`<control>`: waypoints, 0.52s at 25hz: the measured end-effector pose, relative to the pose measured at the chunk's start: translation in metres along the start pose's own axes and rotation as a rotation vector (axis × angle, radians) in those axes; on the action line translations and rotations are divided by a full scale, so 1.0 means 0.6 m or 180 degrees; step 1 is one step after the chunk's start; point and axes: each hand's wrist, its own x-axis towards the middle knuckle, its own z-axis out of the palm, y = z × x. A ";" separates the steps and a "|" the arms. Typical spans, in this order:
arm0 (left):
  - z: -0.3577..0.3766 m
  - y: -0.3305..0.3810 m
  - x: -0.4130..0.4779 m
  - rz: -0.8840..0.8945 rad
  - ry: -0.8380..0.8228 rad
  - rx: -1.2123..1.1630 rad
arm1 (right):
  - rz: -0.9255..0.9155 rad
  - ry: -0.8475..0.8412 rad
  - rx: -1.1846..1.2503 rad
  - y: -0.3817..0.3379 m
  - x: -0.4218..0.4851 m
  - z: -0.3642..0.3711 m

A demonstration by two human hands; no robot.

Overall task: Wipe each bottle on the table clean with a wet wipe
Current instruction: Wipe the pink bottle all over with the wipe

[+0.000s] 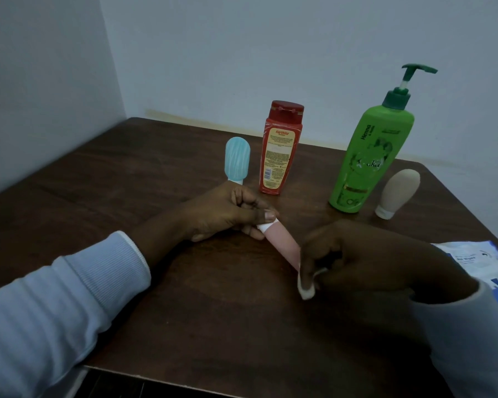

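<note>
Plain room corner: bare walls [242, 53], wooden table [127, 173], toiletry bottles [281, 147].

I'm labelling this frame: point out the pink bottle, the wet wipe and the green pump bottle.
pink bottle [282, 244], head view, mid body
wet wipe [306, 289], head view, lower folded corner
green pump bottle [365, 168], head view, front label

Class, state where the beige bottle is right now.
In the head view, the beige bottle stands cap-down at far right, just right of the green pump bottle.
</note>
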 end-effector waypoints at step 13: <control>0.018 0.004 0.007 -0.0061 0.0278 0.0222 | 0.0019 0.0327 -0.0565 -0.019 -0.015 -0.009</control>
